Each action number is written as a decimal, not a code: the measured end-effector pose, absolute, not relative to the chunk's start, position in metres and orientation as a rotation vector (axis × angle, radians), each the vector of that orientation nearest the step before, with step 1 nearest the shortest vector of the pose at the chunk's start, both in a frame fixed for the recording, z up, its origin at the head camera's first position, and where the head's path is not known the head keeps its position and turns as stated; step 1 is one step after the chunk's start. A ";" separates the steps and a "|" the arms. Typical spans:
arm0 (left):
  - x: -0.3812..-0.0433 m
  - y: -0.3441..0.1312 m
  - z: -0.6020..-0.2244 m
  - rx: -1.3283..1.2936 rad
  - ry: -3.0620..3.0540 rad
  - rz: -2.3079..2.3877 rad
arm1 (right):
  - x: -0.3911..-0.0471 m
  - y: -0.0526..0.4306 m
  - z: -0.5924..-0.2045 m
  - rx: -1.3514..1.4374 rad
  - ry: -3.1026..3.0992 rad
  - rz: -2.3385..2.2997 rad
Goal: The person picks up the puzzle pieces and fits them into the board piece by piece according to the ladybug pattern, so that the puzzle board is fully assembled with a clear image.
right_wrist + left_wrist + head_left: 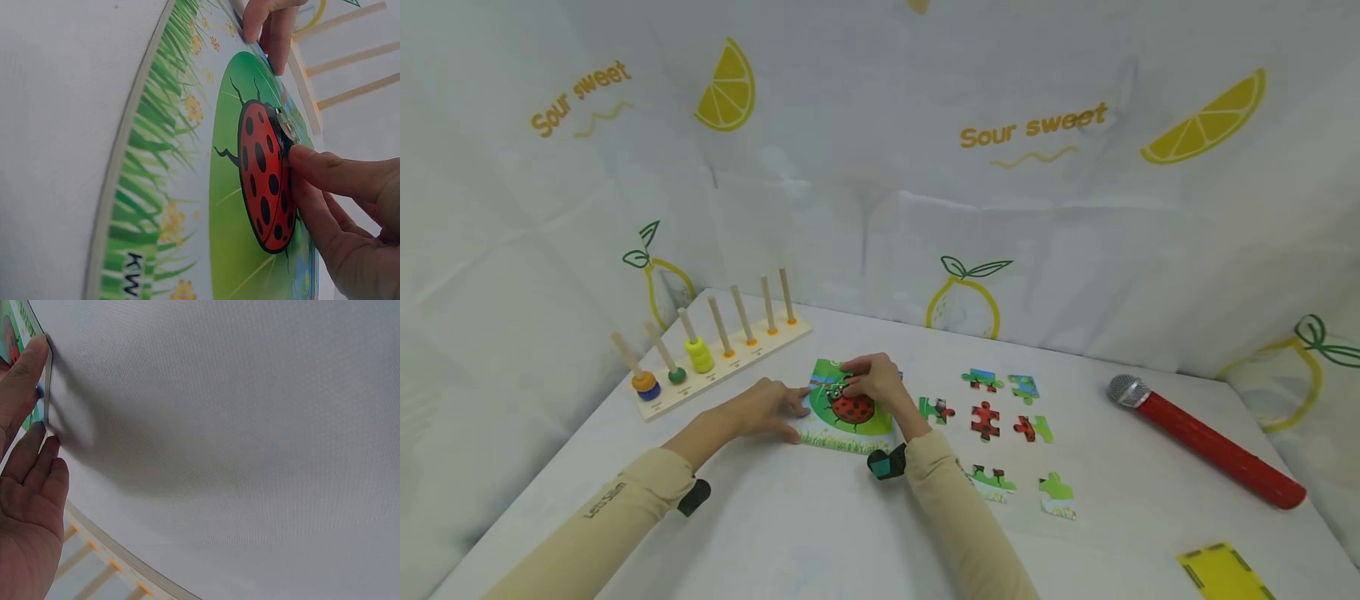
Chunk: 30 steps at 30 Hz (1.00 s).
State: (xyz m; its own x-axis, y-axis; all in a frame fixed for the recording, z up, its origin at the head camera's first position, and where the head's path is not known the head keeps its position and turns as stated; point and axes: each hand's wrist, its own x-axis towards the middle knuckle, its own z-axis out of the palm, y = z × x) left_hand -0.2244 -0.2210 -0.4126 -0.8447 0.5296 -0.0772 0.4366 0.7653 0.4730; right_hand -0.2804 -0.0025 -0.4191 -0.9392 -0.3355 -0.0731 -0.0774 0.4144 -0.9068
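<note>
seven jigsaw pieces (985, 422) show loose, beside the ladybug board (838, 442).
the left hand (766, 408) steadies the board's left edge with loosely extended fingers; the right hand (876, 383) seems to pinch a small piece (287, 128) near the printed bug's head. the board lies between the peg rack (739, 358) and the loose pieces. the work looks early, most pieces left to place; whether any is fitted, one cannot tell.

Wooden peg rack (737, 364) w/ coloured beads (700, 357) across back-L corner of table (775, 533); red mic (1210, 446) nr R edge; yellow card (1225, 575) nearer front; lemon-print cloth (850, 167) behind back edge.
</note>
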 end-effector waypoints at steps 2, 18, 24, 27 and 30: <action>-0.225 -0.220 -0.412 0.774 2.758 0.651 | -0.280 -0.003 -0.418 -0.364 2.442 -1.520; -0.224 -0.221 -0.412 0.798 2.775 0.618 | -0.267 -0.005 -0.422 -0.314 2.426 -1.653; -0.224 -0.221 -0.412 0.806 2.778 0.613 | -0.260 -0.010 -0.428 -0.302 2.498 -1.748; -0.224 -0.220 -0.411 0.788 2.772 0.620 | -0.257 -0.014 -0.430 -0.235 2.535 -1.806; -0.224 -0.220 -0.411 0.776 2.766 0.630 | -0.255 -0.018 -0.433 -0.184 2.570 -1.860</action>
State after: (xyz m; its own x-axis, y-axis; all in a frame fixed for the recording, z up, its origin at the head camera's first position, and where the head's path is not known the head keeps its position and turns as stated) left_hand -0.2239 -0.2196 -0.4108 -0.8422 0.5339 -0.0756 0.4486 0.7715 0.4512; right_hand -0.2547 -0.0176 -0.4329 -0.9926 -0.0724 0.0971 -0.1148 0.3085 -0.9443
